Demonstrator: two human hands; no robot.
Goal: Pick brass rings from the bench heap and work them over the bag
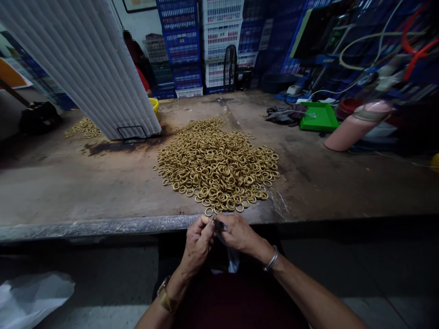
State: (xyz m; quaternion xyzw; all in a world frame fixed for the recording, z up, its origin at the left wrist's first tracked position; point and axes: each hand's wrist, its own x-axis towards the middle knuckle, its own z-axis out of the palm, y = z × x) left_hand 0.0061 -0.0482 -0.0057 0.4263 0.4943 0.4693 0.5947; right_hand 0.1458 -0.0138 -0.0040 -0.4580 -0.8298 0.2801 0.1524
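Observation:
A large heap of gold-coloured rings [219,164] lies on the worktable [113,187], reaching close to its front edge. Just in front of that edge, my hands meet at the fingertips. My left hand [199,242] is closed in a pinch; what it grips is too small to make out. In my right hand [242,235] is a small dark tool [219,225], partly covered by the fingers, its exact kind unclear. A bit of yellow shows between the two hands. The nearest rings lie right beyond my fingertips.
A tall ribbed white panel [103,68] stands on the table at left, with more rings [84,128] behind it. To the right are a green tray [318,116] and a pink bottle [356,125]. Stacked crates [222,41] line the back; a person [137,55] is behind the panel.

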